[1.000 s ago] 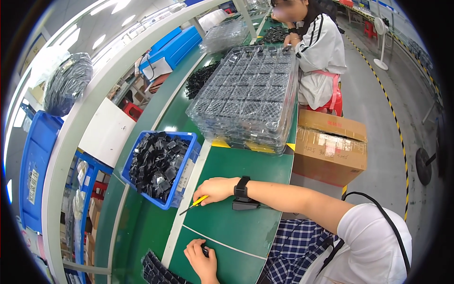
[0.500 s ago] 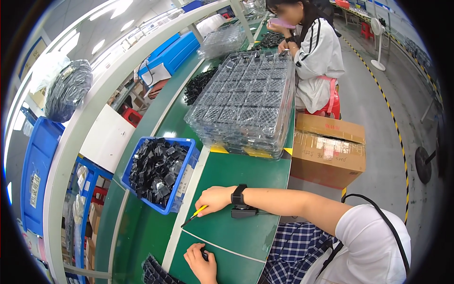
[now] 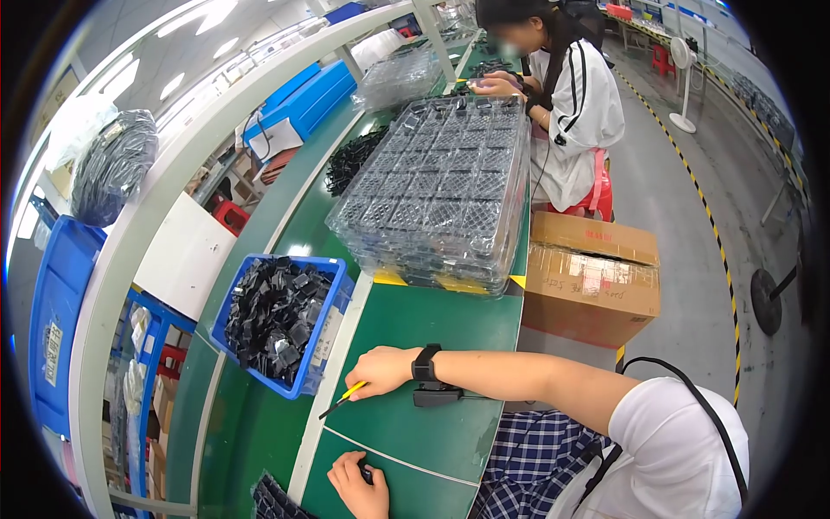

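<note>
Over the green bench, my right hand (image 3: 383, 367), with a black band at its wrist, is closed around a slim yellow-handled tool (image 3: 355, 389). Its thin dark tip points down and left, near the pale strip along the bench; the tool's exact kind is unclear. Nearer the lower edge, my left hand (image 3: 358, 487) has its fingers curled round a small black part (image 3: 367, 475), mostly hidden by the fingers. A black box-shaped device (image 3: 437, 396) lies below my right wrist. Left of my right hand stands a blue bin (image 3: 339, 298) full of black plastic pieces (image 3: 278, 318).
Stacked clear plastic trays (image 3: 441, 186) stand beyond my right hand. Black parts in wrapping (image 3: 278, 500) lie at the lower edge. A co-worker (image 3: 575, 95) sits farther along the bench, with a cardboard box (image 3: 592, 272) on the floor between us. A pale frame post (image 3: 117, 285) rises left.
The whole view has shifted slightly left. The co-worker's hands have come down from a raised position, and the pink thing they held up no longer shows. My hands keep their holds.
</note>
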`<control>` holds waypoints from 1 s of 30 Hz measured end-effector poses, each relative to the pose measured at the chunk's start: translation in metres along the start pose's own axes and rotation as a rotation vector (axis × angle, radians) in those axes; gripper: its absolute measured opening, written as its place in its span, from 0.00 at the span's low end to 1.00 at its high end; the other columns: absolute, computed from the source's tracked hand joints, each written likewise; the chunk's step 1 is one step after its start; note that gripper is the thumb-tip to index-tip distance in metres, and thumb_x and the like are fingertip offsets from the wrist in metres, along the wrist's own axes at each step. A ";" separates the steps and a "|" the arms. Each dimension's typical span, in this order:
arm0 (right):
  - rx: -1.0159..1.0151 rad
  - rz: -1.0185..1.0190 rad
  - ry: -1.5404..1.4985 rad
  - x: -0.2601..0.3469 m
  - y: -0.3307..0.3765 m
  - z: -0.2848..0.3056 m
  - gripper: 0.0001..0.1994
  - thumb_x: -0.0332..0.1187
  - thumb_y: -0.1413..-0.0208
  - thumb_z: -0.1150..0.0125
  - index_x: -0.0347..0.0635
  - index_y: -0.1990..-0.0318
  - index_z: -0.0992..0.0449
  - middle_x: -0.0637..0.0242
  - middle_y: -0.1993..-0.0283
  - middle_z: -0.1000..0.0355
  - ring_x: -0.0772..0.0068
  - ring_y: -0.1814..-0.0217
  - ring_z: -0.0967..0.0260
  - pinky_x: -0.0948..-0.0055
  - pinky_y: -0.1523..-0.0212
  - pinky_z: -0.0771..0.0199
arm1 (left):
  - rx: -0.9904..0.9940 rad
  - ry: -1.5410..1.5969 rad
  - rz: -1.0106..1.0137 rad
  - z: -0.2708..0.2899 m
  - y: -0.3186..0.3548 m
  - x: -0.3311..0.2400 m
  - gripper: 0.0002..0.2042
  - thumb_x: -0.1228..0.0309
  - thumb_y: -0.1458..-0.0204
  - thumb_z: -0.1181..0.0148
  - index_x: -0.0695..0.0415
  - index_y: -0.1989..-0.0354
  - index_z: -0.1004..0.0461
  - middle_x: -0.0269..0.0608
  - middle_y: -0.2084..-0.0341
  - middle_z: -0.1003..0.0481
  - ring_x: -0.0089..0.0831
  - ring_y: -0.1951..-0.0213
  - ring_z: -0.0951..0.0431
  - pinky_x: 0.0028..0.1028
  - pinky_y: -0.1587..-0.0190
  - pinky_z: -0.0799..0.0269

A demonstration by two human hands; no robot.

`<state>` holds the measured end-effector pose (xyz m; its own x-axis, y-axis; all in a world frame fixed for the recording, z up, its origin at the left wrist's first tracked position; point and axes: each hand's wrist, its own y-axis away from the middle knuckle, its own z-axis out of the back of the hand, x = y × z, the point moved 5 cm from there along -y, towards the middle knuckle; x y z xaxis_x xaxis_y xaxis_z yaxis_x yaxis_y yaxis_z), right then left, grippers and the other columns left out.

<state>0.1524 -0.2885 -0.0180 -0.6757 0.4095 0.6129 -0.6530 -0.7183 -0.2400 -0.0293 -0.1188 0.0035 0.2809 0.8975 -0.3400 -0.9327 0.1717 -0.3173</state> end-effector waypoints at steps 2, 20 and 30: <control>-0.006 -0.001 -0.042 0.000 0.001 0.000 0.19 0.54 0.35 0.43 0.48 0.57 0.18 0.59 0.67 0.20 0.51 0.64 0.22 0.56 0.65 0.26 | -0.020 -0.004 -0.012 0.000 0.001 0.001 0.19 0.78 0.55 0.38 0.58 0.52 0.27 0.51 0.57 0.27 0.53 0.52 0.31 0.46 0.43 0.38; 0.005 -0.041 -0.015 0.001 0.001 0.000 0.26 0.59 0.35 0.47 0.43 0.68 0.20 0.57 0.73 0.24 0.48 0.68 0.25 0.53 0.67 0.29 | 0.000 -0.007 0.003 0.002 0.000 -0.001 0.19 0.77 0.55 0.37 0.57 0.51 0.27 0.51 0.56 0.27 0.53 0.52 0.31 0.46 0.43 0.38; 0.008 -0.043 0.017 0.001 0.001 -0.002 0.24 0.57 0.36 0.46 0.44 0.67 0.19 0.57 0.73 0.23 0.49 0.69 0.25 0.54 0.70 0.29 | -0.071 -0.040 0.030 -0.011 0.003 0.014 0.15 0.81 0.56 0.42 0.58 0.57 0.27 0.47 0.56 0.27 0.49 0.52 0.31 0.43 0.46 0.35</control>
<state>0.1505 -0.2875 -0.0186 -0.6525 0.4496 0.6100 -0.6791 -0.7041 -0.2074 -0.0251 -0.1099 -0.0120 0.2426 0.9174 -0.3154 -0.9216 0.1164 -0.3704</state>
